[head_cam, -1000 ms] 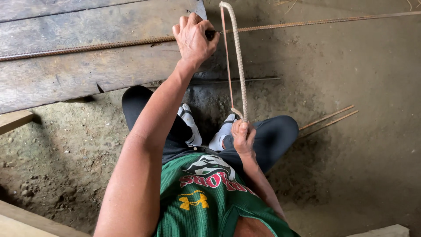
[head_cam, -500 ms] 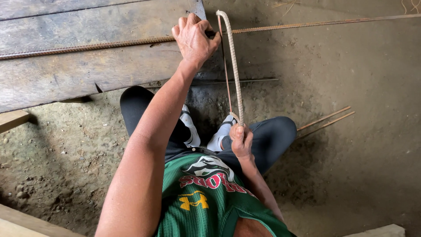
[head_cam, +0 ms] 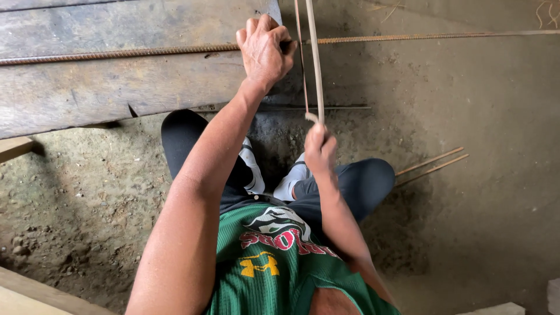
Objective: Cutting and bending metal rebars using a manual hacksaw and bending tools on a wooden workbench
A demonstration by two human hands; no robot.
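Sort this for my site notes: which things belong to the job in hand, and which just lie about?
In hand: long rebar under left hand; bent rod in right hand; wooden plank.
Lying about: two thin rods; timber offcut.

Dim, soft daylight — sharp focus

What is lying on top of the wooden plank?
A long ribbed steel bar lies across the plank. The left hand grips it at the plank's right end, hiding that part. What lies beneath the plank is not visible.
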